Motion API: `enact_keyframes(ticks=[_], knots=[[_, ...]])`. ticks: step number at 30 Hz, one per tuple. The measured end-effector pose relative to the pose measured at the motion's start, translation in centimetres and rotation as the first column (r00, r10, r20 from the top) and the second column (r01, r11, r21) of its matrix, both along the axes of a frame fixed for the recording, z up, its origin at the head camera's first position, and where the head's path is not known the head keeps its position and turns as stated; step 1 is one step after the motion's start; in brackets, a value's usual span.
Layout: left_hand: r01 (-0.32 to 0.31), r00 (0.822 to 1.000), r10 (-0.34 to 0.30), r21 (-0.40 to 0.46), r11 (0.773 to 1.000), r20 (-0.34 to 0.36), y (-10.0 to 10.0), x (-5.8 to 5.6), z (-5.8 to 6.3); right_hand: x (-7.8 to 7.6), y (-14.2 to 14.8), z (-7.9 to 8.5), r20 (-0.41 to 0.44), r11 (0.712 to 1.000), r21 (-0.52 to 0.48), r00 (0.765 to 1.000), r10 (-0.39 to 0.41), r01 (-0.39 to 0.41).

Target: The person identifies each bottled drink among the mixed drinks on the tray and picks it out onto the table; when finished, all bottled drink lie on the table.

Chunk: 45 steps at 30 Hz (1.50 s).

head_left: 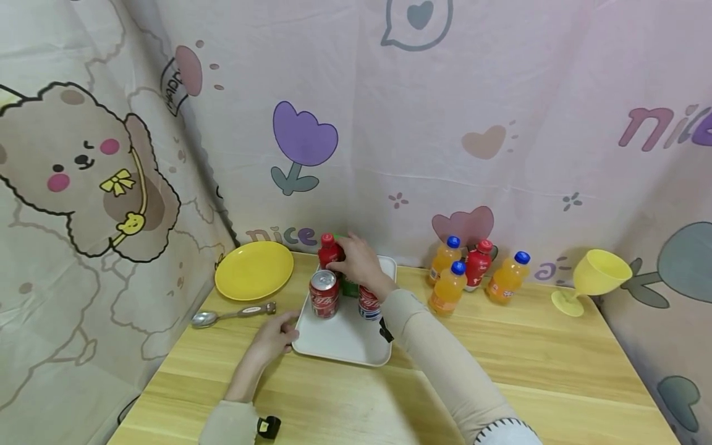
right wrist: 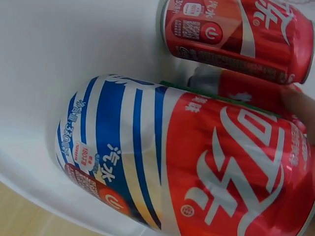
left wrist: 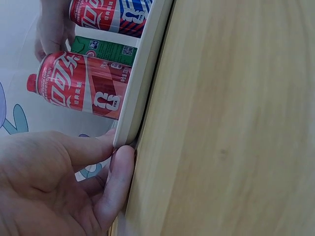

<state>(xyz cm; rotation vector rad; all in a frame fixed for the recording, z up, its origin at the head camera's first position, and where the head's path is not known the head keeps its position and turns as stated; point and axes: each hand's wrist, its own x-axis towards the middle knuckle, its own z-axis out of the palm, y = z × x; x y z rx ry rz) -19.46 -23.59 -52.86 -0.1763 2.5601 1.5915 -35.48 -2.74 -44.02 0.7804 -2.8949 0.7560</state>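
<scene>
A white tray (head_left: 342,347) lies on the wooden table. My left hand (head_left: 272,339) pinches its near left edge; in the left wrist view the thumb lies at the rim and a finger sits low against the side. At the tray's back left, my right hand (head_left: 361,262) grips a small red bottle (head_left: 328,252) with a red cap. In front of that bottle stands a red cola can (head_left: 324,298). A red, white and blue cola can (right wrist: 133,147) is upright on the right, partly behind the right wrist in the head view. Between the cans shows a green carton (left wrist: 106,51).
Left of the tray are a yellow plate (head_left: 254,271) and a spoon (head_left: 233,313). To the right stand several orange drink bottles (head_left: 448,290), another red bottle (head_left: 477,267) and a yellow goblet (head_left: 597,272). A printed curtain (head_left: 378,142) hangs behind the table.
</scene>
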Motion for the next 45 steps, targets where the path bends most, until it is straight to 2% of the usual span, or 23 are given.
enact_keyframes(ticks=[4,7,11,15,20,23,25,32,37,42,45], knots=[[0.005,1.000,-0.006,0.016,1.000,0.006,0.1,0.1,0.1,0.1,0.4,0.3,0.069,0.987,-0.159,0.998,-0.006,0.017],[0.006,1.000,-0.006,0.024,1.000,0.007,0.1,0.2,0.2,0.2,0.6,0.7,0.099,0.952,-0.304,0.995,0.009,0.022],[0.003,1.000,-0.004,0.026,1.000,0.013,0.1,0.1,0.3,0.4,0.9,1.4,0.134,0.868,-0.494,0.990,0.032,0.039],[0.002,1.000,-0.002,0.016,1.000,0.024,0.0,0.1,0.3,0.6,1.4,2.4,0.171,0.771,-0.633,0.983,0.061,0.063],[0.006,1.000,-0.007,0.007,1.000,0.018,0.3,0.1,0.4,0.9,2.7,4.1,0.204,0.666,-0.742,0.973,0.108,0.082],[0.014,1.000,-0.014,0.011,1.000,0.016,0.3,0.0,0.4,1.4,3.9,5.3,0.235,0.628,-0.772,0.961,0.144,0.095],[0.016,1.000,-0.016,0.015,1.000,0.020,0.3,0.0,0.4,1.7,4.7,6.1,0.250,0.621,-0.778,0.954,0.164,0.097],[0.016,1.000,-0.016,0.005,1.000,0.018,0.1,0.0,0.3,3.2,7.4,9.0,0.283,0.655,-0.749,0.941,0.183,0.098],[0.017,1.000,-0.017,-0.011,1.000,0.016,0.1,0.0,0.3,4.4,9.8,10.4,0.299,0.675,-0.731,0.936,0.186,0.099],[0.024,0.999,-0.024,-0.016,1.000,0.022,0.0,0.0,0.2,5.7,12.2,11.5,0.291,0.655,-0.751,0.932,0.215,0.083],[0.031,0.999,-0.031,-0.008,0.999,0.023,-0.1,0.0,0.2,6.6,13.6,12.0,0.295,0.658,-0.749,0.928,0.226,0.078]])
